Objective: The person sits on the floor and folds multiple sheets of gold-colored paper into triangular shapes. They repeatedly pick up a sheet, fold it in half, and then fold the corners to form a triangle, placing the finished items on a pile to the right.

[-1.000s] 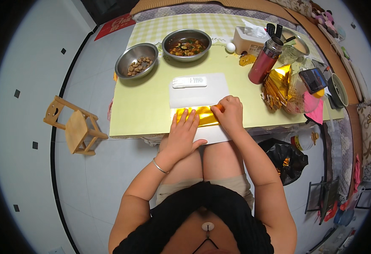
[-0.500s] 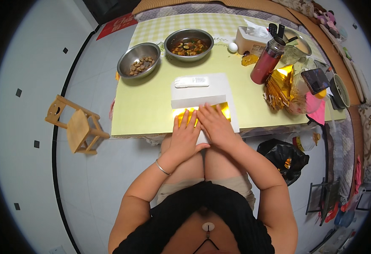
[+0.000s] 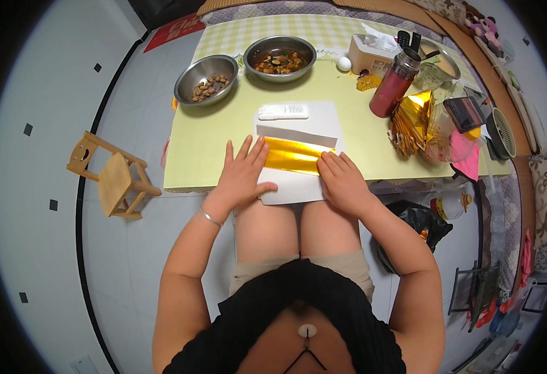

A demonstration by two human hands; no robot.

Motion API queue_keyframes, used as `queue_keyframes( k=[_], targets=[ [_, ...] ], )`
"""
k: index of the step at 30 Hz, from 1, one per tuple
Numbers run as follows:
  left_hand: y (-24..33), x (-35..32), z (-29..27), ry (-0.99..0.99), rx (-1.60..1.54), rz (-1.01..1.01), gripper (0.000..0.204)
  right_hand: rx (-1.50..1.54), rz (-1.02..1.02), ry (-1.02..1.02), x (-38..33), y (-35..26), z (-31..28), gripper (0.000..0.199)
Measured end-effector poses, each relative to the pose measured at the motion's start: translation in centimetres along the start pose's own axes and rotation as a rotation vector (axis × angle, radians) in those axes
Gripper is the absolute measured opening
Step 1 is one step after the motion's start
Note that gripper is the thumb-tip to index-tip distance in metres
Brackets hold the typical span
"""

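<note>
Where the hands lie: while the left hand (image 3: 241, 174) spreads its fingers over the left end of the gold foil (image 3: 293, 157), the right hand (image 3: 345, 179) rests its fingertips on the right end (whether it grips there, one cannot tell), apart from the left.
Gold foil: lying on a white sheet (image 3: 291, 188) at the table's near edge.
Right side: a red flask (image 3: 388, 90) beside folded gold pieces (image 3: 413, 118).
</note>
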State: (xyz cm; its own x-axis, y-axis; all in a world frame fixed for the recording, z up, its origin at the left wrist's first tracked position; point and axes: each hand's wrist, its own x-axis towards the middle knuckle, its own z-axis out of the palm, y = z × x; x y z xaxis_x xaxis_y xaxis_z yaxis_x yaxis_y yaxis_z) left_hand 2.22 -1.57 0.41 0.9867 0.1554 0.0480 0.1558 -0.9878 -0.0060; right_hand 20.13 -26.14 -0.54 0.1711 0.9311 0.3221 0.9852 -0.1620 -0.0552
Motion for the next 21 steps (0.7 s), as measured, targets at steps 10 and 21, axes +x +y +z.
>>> queue_keyframes(
  k=[10,21],
  targets=[
    [8.6,3.8,1.9,0.484,-0.607,0.012,0.017,0.386,0.148,0.133,2.3,2.1,-0.3,0.017],
    [9.0,6.3,2.4,0.542,-0.565,-0.337,0.020,0.508,0.507,0.061,5.4,2.5,1.1,0.021]
  ],
)
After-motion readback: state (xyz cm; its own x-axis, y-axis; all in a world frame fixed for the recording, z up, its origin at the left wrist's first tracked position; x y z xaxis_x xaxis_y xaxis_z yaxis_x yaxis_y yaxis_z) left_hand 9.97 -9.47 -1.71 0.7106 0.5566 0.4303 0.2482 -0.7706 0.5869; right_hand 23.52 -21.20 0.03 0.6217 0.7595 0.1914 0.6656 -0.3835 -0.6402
